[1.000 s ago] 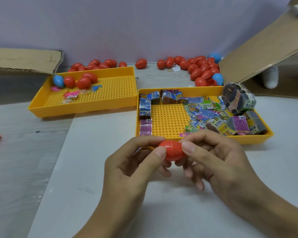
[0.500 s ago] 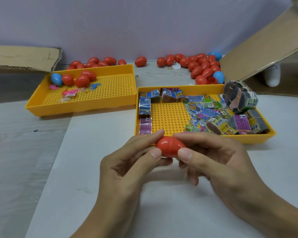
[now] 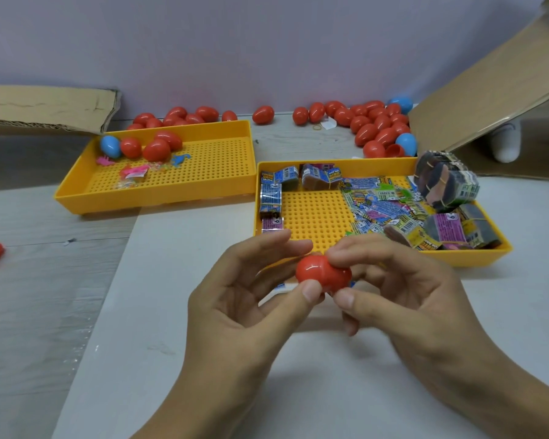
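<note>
A red plastic egg (image 3: 322, 274) is held between both hands over the white table, just in front of the right yellow tray (image 3: 476, 259). My left hand (image 3: 244, 299) pinches its left end between thumb and fingers. My right hand (image 3: 403, 289) pinches its right end with thumb below and forefinger on top. A bit of blue-and-white printed paper (image 3: 279, 287) shows under the egg, mostly hidden by the fingers.
The right yellow tray holds printed paper packets and banded bundles (image 3: 446, 182). The left yellow tray (image 3: 159, 198) holds red eggs, one blue egg (image 3: 110, 146) and small toys. Several loose eggs (image 3: 377, 128) lie along the wall. Cardboard flaps (image 3: 488, 99) stand at both sides.
The egg has shifted slightly and turned in my fingers. My right forefinger has moved onto its top, and my left fingers have spread a little.
</note>
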Action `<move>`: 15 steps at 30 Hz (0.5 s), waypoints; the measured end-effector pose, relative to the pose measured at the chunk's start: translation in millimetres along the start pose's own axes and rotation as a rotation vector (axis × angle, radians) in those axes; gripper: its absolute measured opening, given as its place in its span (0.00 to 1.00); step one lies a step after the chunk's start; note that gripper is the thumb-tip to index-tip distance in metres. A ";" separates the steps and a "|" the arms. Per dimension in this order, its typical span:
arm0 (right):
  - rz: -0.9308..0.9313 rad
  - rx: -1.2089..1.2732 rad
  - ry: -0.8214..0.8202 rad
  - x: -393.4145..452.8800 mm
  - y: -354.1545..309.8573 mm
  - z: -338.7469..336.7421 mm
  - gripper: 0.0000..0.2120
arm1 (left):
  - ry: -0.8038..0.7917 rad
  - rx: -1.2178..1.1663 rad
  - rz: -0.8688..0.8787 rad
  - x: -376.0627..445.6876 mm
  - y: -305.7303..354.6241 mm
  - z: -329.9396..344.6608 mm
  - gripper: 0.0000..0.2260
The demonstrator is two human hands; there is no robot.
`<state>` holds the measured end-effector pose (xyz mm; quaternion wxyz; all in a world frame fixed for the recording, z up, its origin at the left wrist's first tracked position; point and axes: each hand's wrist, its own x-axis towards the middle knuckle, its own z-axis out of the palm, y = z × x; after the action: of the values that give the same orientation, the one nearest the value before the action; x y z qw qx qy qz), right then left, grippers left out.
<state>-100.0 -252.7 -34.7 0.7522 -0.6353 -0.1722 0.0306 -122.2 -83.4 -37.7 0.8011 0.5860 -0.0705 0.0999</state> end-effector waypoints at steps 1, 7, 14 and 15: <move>0.006 0.011 0.002 -0.6 -0.3 -0.1 0.12 | 0.004 -0.004 -0.007 0.2 0.0 -0.2 0.19; 0.128 0.003 0.083 -0.7 -7.5 2.8 0.13 | -0.035 0.000 0.040 -1.7 0.1 0.6 0.18; 0.081 -0.023 0.111 -2.6 -13.8 8.1 0.09 | -0.050 0.010 0.048 -1.2 1.3 0.0 0.19; 0.076 -0.014 0.113 -2.6 -14.0 8.3 0.10 | -0.044 0.013 0.041 -1.1 1.4 0.0 0.19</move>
<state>-107.3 -248.2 -20.7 0.7546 -0.6473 -0.1053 0.0220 -123.6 -83.1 -36.6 0.7933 0.5916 -0.0995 0.1036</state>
